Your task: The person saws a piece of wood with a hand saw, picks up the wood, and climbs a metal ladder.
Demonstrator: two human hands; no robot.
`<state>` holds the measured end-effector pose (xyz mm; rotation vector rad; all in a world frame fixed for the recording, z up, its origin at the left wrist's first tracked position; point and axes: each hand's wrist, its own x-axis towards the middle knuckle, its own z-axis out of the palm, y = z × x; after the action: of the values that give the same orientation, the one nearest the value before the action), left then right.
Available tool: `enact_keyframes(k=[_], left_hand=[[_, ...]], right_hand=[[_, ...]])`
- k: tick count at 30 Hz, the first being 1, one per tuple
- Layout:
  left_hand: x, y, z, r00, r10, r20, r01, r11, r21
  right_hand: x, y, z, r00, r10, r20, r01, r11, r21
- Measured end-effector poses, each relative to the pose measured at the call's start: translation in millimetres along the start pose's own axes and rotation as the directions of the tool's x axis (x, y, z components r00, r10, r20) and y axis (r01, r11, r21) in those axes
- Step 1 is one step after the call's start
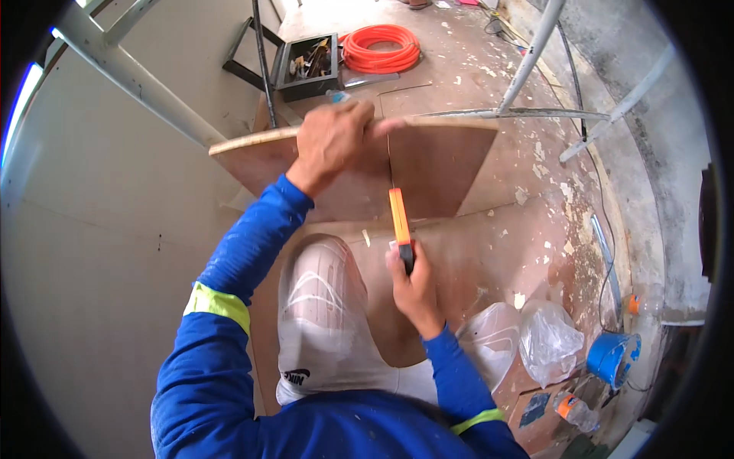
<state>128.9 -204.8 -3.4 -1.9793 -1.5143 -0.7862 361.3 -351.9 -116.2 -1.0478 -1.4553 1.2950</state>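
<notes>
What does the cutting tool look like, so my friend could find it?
Find the brown plywood board that the left hand steadies on top. Just below it, the right hand grips a slim knife pointing up at the board. Its bright orange handle stands out here.

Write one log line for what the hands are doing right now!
left hand: grips board top edge | right hand: holds orange knife against board | board: upright on floor

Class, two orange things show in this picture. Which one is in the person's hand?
The orange utility knife, held by the right hand against the plywood piece. The other, an orange coiled hose, lies untouched on the floor far beyond.
</notes>
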Motion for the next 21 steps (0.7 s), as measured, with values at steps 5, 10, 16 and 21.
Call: enact_keyframes(k=[5,10,16,21], left_hand=[[-69,12,-29,0.993,-0.084,0.078,0.089,0.994,-0.061],[-112,27,-44,0.991,-0.106,0.083,0.117,0.983,-0.142],[-139,32,-58,0.986,-0.088,0.143,0.120,0.965,-0.232],[-151,38,-62,0.975,-0.026,0.221,0.092,0.952,-0.293]], right_hand=[[-69,20,8,0.998,0.037,0.046,-0.034,0.997,-0.069],[-116,42,2,0.979,0.158,0.130,-0.130,0.971,-0.202],[-164,70,9,0.972,0.161,0.173,-0.103,0.947,-0.304],[-170,75,21,0.944,0.282,0.169,-0.220,0.925,-0.310]])
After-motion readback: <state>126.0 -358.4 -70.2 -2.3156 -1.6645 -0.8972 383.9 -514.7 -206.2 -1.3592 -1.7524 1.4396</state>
